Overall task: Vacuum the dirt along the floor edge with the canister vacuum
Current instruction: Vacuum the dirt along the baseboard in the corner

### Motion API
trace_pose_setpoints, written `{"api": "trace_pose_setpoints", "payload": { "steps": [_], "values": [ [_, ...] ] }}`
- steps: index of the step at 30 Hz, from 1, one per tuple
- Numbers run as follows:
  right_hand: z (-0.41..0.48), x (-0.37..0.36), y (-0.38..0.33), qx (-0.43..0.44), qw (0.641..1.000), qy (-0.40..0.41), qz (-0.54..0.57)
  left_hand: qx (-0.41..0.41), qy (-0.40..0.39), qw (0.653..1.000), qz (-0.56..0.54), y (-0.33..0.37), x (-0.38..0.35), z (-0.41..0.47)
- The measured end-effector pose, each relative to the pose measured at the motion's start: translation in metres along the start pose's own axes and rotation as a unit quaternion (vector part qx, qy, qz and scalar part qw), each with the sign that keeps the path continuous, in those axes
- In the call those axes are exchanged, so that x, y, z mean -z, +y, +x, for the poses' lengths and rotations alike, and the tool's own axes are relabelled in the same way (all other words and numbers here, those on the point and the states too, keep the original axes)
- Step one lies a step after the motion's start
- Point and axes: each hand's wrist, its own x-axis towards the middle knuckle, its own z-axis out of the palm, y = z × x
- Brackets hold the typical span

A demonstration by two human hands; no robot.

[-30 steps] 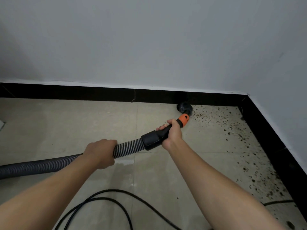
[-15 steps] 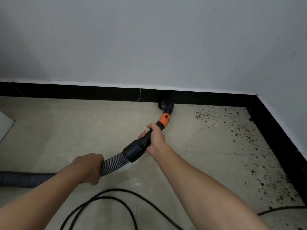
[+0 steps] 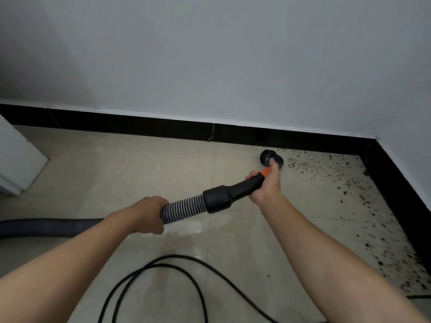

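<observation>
Clamping handle (image 3: 242,186) with fingers of right hand (image 3: 265,188), hose (image 3: 184,207) with left hand (image 3: 149,213). Could scatter dirt (image 3: 299,164) beyond right fingers by sweeping nozzle (image 3: 268,157) too fast.

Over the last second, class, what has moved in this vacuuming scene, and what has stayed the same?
The nozzle first drew left, away from the dirt, then swung back right to the dirt's edge, now slightly off the baseboard. Nothing was taken up or let go. The right hand keeps its grip on the handle, and the left hand on the hose.
</observation>
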Motion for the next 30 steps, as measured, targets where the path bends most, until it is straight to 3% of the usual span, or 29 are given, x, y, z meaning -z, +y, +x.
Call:
{"api": "trace_pose_setpoints", "payload": {
  "steps": [4, 7, 19, 26, 30],
  "values": [
    [0.005, 0.013, -0.015, -0.020, 0.998, 0.061, -0.014, -0.031, -0.029, 0.999, -0.011, 0.007, -0.020, 0.000],
    [0.003, 0.015, -0.007, -0.045, 0.997, 0.060, -0.035, -0.030, -0.031, 0.999, 0.018, -0.001, -0.026, -0.005],
    [-0.047, 0.028, 0.102, -0.014, 0.996, 0.067, -0.055, 0.074, -0.112, 0.983, 0.124, -0.079, -0.052, -0.047],
    [-0.027, 0.048, 0.049, 0.041, 0.991, 0.127, -0.007, 0.018, -0.039, 0.996, 0.080, -0.037, -0.035, -0.018],
    [-0.012, 0.039, 0.036, 0.042, 0.992, 0.116, -0.021, 0.020, -0.047, 0.996, 0.076, -0.023, -0.029, -0.004]
  ]
}}
